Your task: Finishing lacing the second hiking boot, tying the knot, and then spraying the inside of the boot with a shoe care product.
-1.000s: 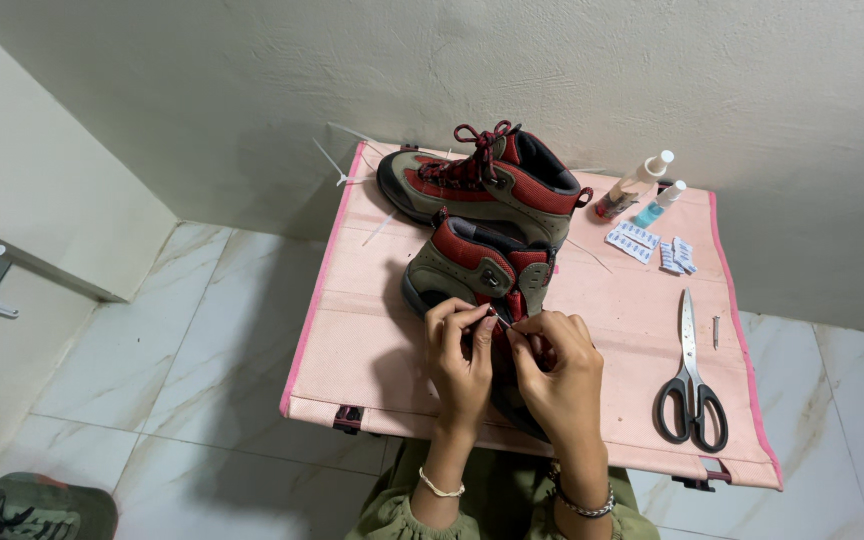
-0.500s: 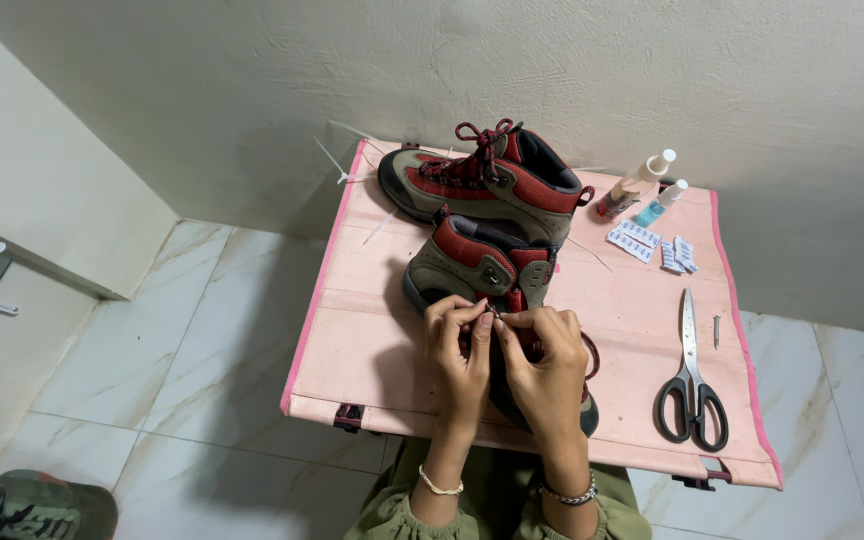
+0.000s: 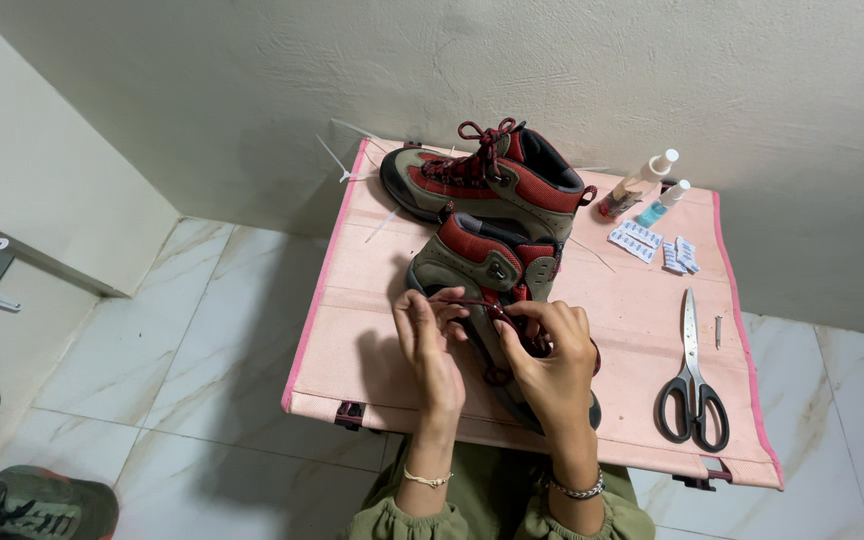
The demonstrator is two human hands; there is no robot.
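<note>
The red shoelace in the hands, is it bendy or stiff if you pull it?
Probably floppy: the red shoelace curves loosely between the left hand and the right hand above the near boot. It likely weighs little, since fingertips alone hold it up. It looks woven, so it may grip rather than slide, though that is hard to tell.

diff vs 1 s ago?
Little changed. Both hands, left hand and right hand, stay on the near boot, fingers shifting slightly along its dark red lace. The far boot, scissors and pink table stayed put.
</note>
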